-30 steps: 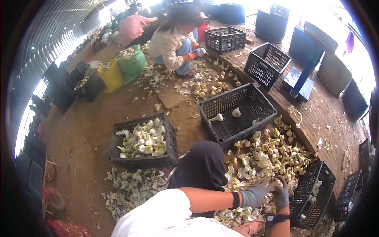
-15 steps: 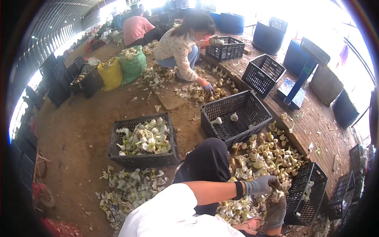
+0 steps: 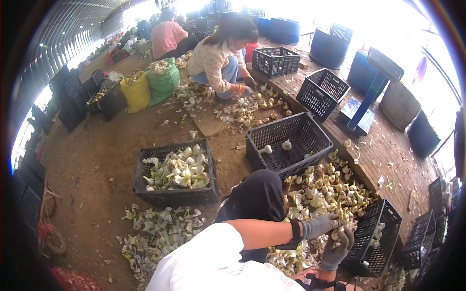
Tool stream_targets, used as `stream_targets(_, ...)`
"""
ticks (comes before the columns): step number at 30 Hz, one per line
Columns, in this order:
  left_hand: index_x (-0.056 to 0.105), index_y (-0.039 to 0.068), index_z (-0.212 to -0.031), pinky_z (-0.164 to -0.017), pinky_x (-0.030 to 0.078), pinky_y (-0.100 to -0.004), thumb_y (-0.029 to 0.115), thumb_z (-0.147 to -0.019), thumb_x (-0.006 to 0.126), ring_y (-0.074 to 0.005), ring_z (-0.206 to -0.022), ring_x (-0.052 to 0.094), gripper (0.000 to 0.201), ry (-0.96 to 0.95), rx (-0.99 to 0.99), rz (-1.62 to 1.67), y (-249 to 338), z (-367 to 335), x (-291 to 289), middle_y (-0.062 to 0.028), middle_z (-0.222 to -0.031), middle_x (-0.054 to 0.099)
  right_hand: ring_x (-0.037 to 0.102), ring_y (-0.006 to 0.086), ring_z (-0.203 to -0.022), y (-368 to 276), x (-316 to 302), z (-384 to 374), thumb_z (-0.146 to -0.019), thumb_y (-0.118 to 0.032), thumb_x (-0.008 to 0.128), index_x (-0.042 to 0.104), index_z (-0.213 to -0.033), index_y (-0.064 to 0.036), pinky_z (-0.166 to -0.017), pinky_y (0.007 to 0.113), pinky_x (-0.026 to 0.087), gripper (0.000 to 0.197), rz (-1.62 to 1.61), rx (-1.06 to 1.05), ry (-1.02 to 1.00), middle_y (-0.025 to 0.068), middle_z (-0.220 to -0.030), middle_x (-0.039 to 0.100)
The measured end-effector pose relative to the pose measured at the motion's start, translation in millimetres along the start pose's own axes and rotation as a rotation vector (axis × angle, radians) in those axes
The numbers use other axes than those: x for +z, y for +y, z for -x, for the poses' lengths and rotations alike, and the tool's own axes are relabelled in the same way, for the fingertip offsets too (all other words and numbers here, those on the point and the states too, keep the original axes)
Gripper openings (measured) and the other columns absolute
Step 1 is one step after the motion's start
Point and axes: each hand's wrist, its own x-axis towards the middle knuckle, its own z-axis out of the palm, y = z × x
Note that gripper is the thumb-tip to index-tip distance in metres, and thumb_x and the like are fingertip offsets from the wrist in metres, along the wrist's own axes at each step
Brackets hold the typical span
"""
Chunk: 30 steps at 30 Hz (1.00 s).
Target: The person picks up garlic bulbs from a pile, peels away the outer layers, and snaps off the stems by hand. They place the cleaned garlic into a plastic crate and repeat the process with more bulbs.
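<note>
Both my hands wear grey gloves and meet low at the right, over a heap of garlic bulbs (image 3: pixel 335 179) with loose skins. My right hand (image 3: pixel 336 250) is closed round a garlic bulb (image 3: pixel 336 234), its fingers curled upward. My left hand (image 3: pixel 320 225) reaches in from the left, with its fingers bent and pressed at the top of that same bulb; they partly cover it. Just right of my hands stands a tilted black crate (image 3: pixel 374 242) with a few white bulbs inside. Ahead of my knee, another black crate (image 3: pixel 291 140) holds a few clean bulbs.
A black crate full of trimmed garlic (image 3: pixel 177 169) sits left of my knee, above a pile of peeled skins (image 3: pixel 160 237). A co-worker (image 3: pixel 223 63) squats ahead beside more garlic. A raised wooden platform (image 3: pixel 388 150) carries crates, blue tubs and a scale (image 3: pixel 371 97).
My right hand has risen and turned, its fingers now pointing up round the bulb. My left hand has shifted slightly. The co-worker has drawn the far hand back from a crate toward the other hand.
</note>
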Motion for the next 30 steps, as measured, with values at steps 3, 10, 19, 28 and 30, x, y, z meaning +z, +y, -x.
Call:
stream_targets(3, 0.047, 0.001, -0.130, -0.086, 0.046, -0.0263, 0.026, -0.090, 0.063, -0.0117, -0.099, 0.054, 0.050, 0.039, -0.040, -0.069, -0.5, 3.2, 3.0, -0.0052, -0.109, 0.060, 0.052, 0.0349, -0.108, 6.9, -2.1, 2.0, -0.080, -0.001, 0.061, 0.051, -0.105, -0.0088, -0.091, 0.043, 0.044, 0.028, -0.028, 0.003, 0.011, 0.0153, -0.114, 0.052)
stream_targets(10, 0.048, 0.005, -0.129, -0.087, 0.047, -0.0259, 0.006, -0.090, 0.056, -0.0112, -0.100, 0.054, 0.040, -0.066, 0.010, -0.066, -24.4, -5.7, -1.2, -0.0048, -0.122, 0.052, 0.056, 0.0342, -0.104, 12.5, -13.3, 8.8, -0.079, -0.012, 0.071, 0.053, -0.096, -0.0098, -0.092, 0.041, 0.045, 0.025, 0.069, 0.029, 0.111, 0.0156, -0.113, 0.057)
stream_targets(19, 0.054, 0.002, -0.117, -0.089, 0.047, -0.0255, 0.002, -0.092, 0.056, -0.0123, -0.100, 0.057, 0.025, 0.000, 0.152, 0.039, 11.2, 2.8, 0.1, -0.0046, -0.109, 0.060, 0.049, 0.0241, -0.118, 24.0, 7.2, -3.1, -0.070, 0.006, 0.073, 0.038, -0.130, -0.0070, -0.099, 0.035, 0.041, 0.071, -0.675, 0.352, 0.055, 0.0118, -0.128, 0.047)
stream_targets(28, 0.052, 0.002, -0.120, -0.092, 0.047, -0.0298, 0.006, -0.095, 0.052, -0.0165, -0.105, 0.057, 0.026, 0.035, 0.131, 0.057, -1.2, -0.8, 4.5, -0.0055, -0.114, 0.060, 0.048, 0.0149, -0.118, 12.9, -4.6, -0.1, -0.076, 0.009, 0.068, 0.037, -0.136, -0.0063, -0.098, 0.030, 0.043, 0.069, -1.203, 0.617, 0.133, 0.0051, -0.128, 0.048)
stream_targets(30, 0.049, 0.002, -0.124, -0.095, 0.046, -0.0304, 0.011, -0.096, 0.051, -0.0168, -0.110, 0.055, 0.030, 0.061, 0.033, 0.101, 9.2, 5.3, 8.3, -0.0063, -0.119, 0.057, 0.051, 0.0191, -0.115, 17.6, -3.5, -1.4, -0.073, 0.007, 0.072, 0.041, -0.131, -0.0059, -0.095, 0.032, 0.045, 0.067, -0.988, 0.536, 0.188, 0.0071, -0.125, 0.050)
